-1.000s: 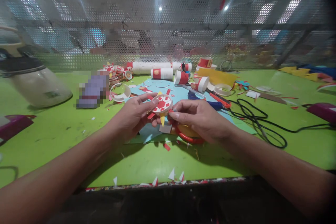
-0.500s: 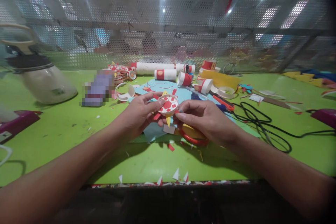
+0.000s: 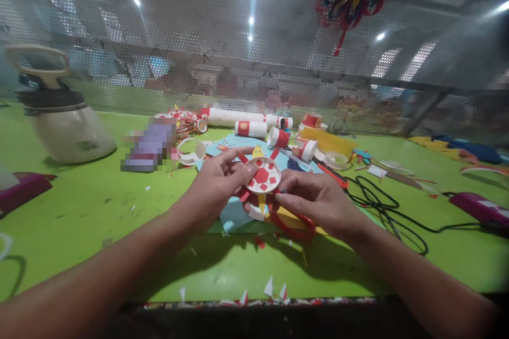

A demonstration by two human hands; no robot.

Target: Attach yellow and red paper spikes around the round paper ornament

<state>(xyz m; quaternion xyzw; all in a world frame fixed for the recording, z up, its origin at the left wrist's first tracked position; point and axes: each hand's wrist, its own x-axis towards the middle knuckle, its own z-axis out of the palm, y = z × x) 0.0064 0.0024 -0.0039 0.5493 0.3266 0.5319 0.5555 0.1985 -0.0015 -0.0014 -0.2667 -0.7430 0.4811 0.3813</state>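
My left hand (image 3: 222, 175) is closed on a paper turtle (image 3: 263, 176), its thumb on the rim. The turtle has a round white shell with red patches, a yellow head at the top, red legs and a pointed yellow tail. At the shell's lower right edge, the thumb and fingers of my right hand (image 3: 318, 198) pinch it, partly hiding a red leg. Below my right hand lies a red loop (image 3: 292, 228), its kind unclear, over yellow paper. Light blue paper sheets (image 3: 234, 214) lie under both hands.
Paper cups (image 3: 251, 128) and a stack of cups (image 3: 236, 117) lie at the back. On the left stand a pump sprayer (image 3: 75, 127) and a blurred purple box shape (image 3: 151, 145). A black cable (image 3: 382, 204) coils on the right, near orange-handled scissors (image 3: 333, 175). Paper scraps (image 3: 269, 287) line the front edge.
The view has tilted up, showing more of the hanging pinwheel. Both hands hold the turtle slightly further right in view, its shell now facing me more fully.
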